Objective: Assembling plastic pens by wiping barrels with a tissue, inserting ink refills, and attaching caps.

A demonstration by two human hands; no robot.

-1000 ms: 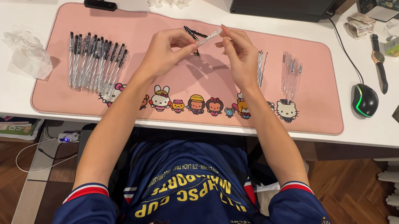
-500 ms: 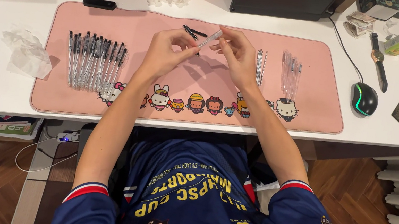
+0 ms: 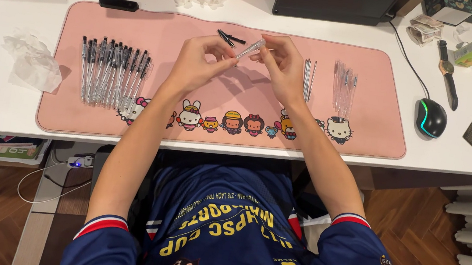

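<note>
Both hands (image 3: 196,62) (image 3: 285,65) – fingers pinched on one clear, seemingly empty pen barrel (image 3: 251,48) – above pink mat (image 3: 241,96).

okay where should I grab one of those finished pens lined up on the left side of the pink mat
Grip a finished pen at mid-barrel, coming straight down from above. They lie flat, packed side by side, so take the outermost one first, where one side is free for a fingertip.

Both hands, left (image 3: 198,62) and right (image 3: 283,65), raised together, fingers pinched.

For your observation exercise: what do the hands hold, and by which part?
A clear pen barrel, held between left hand and right hand, fingertips pinching opposite ends.
</note>
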